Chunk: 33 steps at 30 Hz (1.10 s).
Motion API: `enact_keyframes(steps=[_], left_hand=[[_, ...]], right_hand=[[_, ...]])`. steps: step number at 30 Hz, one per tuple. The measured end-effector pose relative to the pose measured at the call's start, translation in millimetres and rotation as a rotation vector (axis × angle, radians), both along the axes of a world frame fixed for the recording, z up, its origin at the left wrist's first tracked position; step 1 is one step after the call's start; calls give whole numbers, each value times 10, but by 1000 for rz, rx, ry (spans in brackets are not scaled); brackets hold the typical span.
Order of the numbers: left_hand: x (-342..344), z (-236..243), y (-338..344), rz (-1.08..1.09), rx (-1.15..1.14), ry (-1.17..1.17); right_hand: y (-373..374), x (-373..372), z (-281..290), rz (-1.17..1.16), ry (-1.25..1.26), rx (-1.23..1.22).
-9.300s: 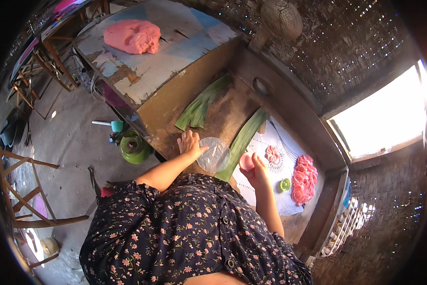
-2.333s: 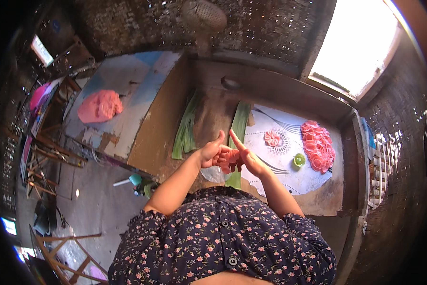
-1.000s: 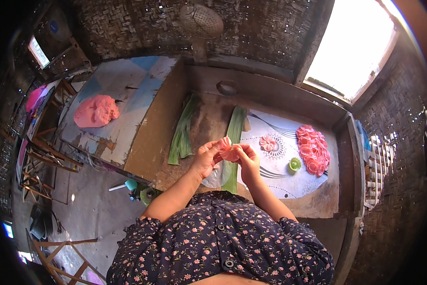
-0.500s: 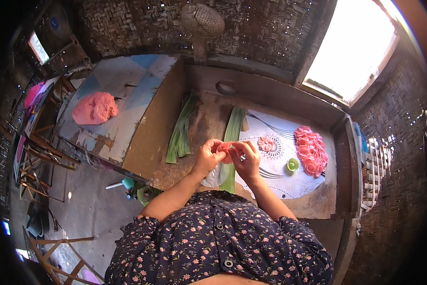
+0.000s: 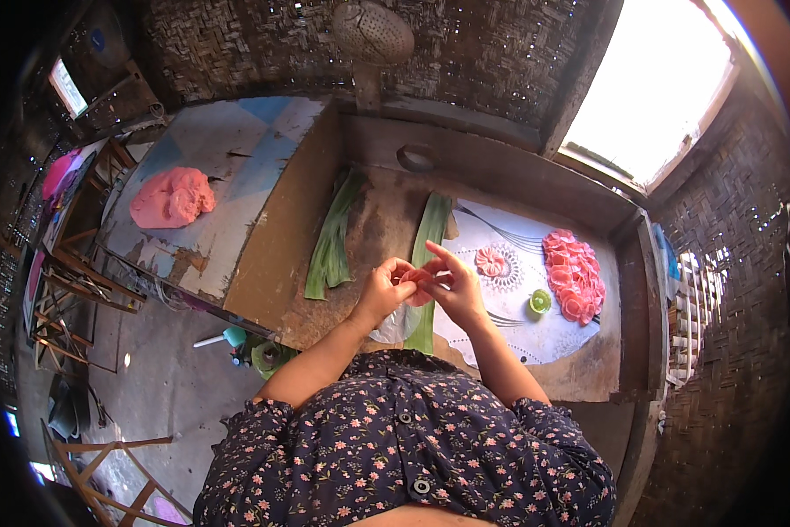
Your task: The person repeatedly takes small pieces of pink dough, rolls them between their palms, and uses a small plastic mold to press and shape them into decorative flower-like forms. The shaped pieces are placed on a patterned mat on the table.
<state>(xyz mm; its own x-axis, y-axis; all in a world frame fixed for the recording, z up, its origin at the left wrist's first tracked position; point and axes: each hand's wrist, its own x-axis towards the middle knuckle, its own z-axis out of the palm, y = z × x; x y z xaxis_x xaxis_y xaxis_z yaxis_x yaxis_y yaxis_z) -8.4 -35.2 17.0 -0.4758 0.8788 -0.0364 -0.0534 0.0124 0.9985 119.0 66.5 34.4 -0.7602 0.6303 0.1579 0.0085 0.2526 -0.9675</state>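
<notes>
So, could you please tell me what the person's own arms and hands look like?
The left hand and right hand are bare, as are the forearms. The sleeves are short, with gathered-looking edges, in the same dark navy fabric with small pink flowers as the buttoned top.

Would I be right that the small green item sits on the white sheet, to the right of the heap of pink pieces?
Not quite: in the head view, the small green item sits on the white sheet, but left of the pink heap.
</notes>
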Motion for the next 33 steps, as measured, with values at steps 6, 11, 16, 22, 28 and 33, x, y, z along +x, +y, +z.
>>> enact_keyframes(steps=[6,11,16,22,28,33], left_hand=[[10,-1,-4,-5,-30,51],[27,35,-13,13,-11,30],[8,48,-18,-3,9,50],[27,-2,-28,-61,-5,-73],[38,-131,-30,-58,-68,-275],[2,-271,-67,110,-75,-619]], right_hand=[[39,-17,15,35,-39,281],[0,-8,44,9,-76,251],[-30,-7,85,2,1,414],[27,-19,39,15,-109,152],[105,-19,-87,66,-110,-112],[100,35,-184,-11,-149,68]])
